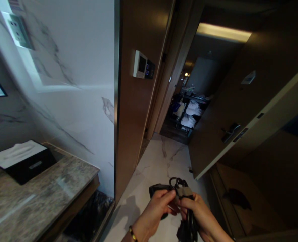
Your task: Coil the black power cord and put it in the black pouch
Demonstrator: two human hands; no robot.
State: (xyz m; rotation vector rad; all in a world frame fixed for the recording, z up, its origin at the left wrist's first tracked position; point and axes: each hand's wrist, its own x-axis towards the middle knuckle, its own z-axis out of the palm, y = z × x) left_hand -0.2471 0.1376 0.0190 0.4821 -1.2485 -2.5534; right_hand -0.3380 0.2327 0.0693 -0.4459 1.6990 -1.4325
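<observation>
At the bottom centre, over the pale floor, my left hand (161,205) and my right hand (198,210) are close together around a bundled black cord (190,225). Fingers of my left hand are closed near a dark flat object (157,187) beside the bundle. My right hand's fingers wrap round the bundle just below a grey band (184,191). Loops of the cord rise above the fingertips, and its lower part hangs down between the wrists. What exactly my left fingertips pinch is hard to make out.
A stone counter (70,174) with a black tissue box (35,164) is on the left. An open wooden door (239,90) stands on the right. Past the doorway, a cart (184,97) holds folded white towels (189,120). A low wooden shelf (252,198) is at lower right.
</observation>
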